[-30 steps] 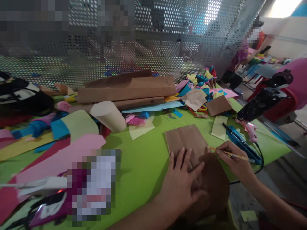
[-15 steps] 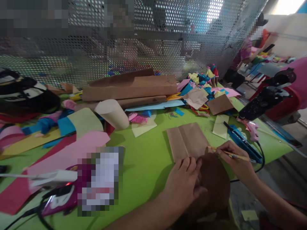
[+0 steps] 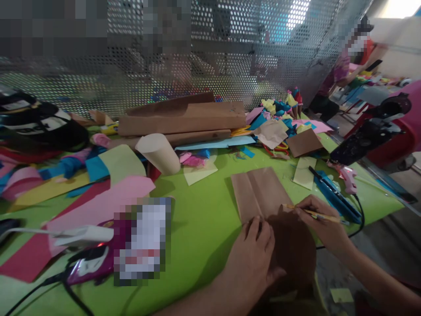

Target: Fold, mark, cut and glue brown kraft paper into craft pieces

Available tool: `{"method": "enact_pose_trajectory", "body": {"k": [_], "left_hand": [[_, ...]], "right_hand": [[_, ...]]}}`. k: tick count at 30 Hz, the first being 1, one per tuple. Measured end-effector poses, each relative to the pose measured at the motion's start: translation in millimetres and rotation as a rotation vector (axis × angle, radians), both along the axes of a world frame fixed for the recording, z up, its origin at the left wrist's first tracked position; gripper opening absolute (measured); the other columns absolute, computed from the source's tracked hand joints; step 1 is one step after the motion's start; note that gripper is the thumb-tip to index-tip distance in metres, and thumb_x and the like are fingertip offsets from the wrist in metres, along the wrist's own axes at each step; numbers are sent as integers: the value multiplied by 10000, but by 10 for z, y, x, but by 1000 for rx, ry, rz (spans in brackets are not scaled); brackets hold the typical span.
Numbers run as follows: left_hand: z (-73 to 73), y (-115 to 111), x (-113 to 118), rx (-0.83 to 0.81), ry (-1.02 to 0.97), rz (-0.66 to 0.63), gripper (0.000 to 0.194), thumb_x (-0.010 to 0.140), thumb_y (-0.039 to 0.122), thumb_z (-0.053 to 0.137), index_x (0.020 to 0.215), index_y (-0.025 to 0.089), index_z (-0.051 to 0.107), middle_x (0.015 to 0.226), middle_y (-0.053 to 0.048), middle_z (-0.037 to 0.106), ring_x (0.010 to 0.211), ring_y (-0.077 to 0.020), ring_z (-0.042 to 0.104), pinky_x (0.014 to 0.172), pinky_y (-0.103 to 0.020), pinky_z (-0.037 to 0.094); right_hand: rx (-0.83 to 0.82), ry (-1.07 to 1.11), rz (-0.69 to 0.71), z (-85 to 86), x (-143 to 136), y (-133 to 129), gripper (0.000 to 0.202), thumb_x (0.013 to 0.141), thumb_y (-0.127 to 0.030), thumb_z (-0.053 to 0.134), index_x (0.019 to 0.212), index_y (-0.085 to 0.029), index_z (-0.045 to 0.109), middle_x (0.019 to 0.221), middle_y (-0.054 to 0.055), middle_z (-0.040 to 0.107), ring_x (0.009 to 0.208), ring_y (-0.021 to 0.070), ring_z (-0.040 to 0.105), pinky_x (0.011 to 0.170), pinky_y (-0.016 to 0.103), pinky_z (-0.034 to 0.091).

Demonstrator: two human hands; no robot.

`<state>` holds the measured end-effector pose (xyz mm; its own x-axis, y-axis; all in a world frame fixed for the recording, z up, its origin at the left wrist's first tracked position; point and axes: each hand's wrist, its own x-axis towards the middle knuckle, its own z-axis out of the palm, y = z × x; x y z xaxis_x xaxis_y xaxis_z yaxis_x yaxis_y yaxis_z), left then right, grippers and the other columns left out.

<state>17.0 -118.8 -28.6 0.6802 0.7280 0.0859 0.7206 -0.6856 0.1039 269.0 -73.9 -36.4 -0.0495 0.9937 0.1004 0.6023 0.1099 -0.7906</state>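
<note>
My right hand (image 3: 320,219) pinches a yellow pencil (image 3: 324,216). Its tip meets brown paper at the top edge of a darker brown, rounded piece (image 3: 294,245). Under that piece extends a lighter brown sheet (image 3: 263,186) with a crease down it. My left hand (image 3: 253,252) lies over the left side of the dark piece, fingers extended onto the papers and thumb out to the right. The lower part of the dark piece hangs in shadow near the table's front edge, so its outline there is hard to make out.
Coloured paper strips (image 3: 108,197) and a purple device with cords (image 3: 88,263) cover the left. A paper roll (image 3: 158,153) and brown folded sheets (image 3: 184,118) lie behind. To the right are a blue case (image 3: 338,197), a pink glue gun (image 3: 348,180) and a table edge.
The pencil tip has shifted slightly left along the dark piece's edge. My left hand stays on the papers, its fingers slightly rearranged. The whole view has moved a little.
</note>
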Motion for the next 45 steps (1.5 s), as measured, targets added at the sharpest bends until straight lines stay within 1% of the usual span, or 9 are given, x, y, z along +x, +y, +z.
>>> {"method": "enact_pose_trajectory", "body": {"k": [9,12,15,18,23,29,36,39,45], "left_hand": [[-14,-85,2,-60,30,14,861,950,692,441,1463,3,500,1429,-217,599,1295,-339,531,1073,-473,465],[-12,-99,-15,-57,8,12,847,949,692,444,1475,29,491,1457,-218,575,1308,-336,528,1073,-469,461],[-17,-117,-31,-28,-9,13,814,946,698,440,1440,59,537,1465,-217,568,1319,-335,527,1074,-462,457],[-37,-141,-37,17,-25,17,772,936,702,460,1349,71,620,1449,-212,582,1317,-336,531,1075,-453,456],[-53,-160,-36,56,-40,18,707,927,692,495,1252,98,696,1353,-170,651,1299,-346,545,1084,-451,451],[-83,-182,-40,70,-29,10,717,942,688,467,1273,93,692,1342,-170,647,1309,-351,521,1107,-469,423],[-154,-225,-37,54,-10,-18,748,958,684,434,1325,72,656,1408,-186,609,1355,-366,484,1113,-485,404],[-139,-225,-41,39,-13,-18,742,951,680,456,1329,75,657,1455,-187,575,1379,-372,464,1123,-485,399],[-87,-219,-67,-6,-13,-32,681,941,663,500,1252,97,715,1465,-179,568,1386,-381,468,1141,-486,393]], "right_hand": [[3,10,59,82,-144,-33,133,916,-308,639,809,-230,632,718,-6,646,654,159,587,593,277,427],[-9,12,71,91,-204,-35,127,917,-307,636,818,-228,637,724,-4,652,662,160,592,598,276,434],[-14,23,84,95,-271,-32,130,914,-306,637,809,-229,634,714,-8,652,653,160,594,597,277,439],[-12,41,102,97,-331,-31,123,912,-296,636,806,-233,633,710,-12,654,645,158,597,589,273,440],[-21,71,148,127,-403,-39,116,919,-275,632,810,-235,637,716,-16,656,660,154,610,608,266,458],[-19,73,178,189,-523,-35,124,907,-268,630,790,-227,636,681,-14,643,617,148,583,559,254,449],[-72,65,234,200,-686,-1,139,915,-265,614,787,-221,645,695,-4,653,643,152,602,587,256,468],[-90,73,256,218,-756,16,131,911,-263,624,790,-223,654,693,-7,655,638,150,602,579,252,467],[-149,76,298,199,-838,35,138,942,-288,618,824,-230,659,754,4,679,712,163,630,647,266,494]]}}
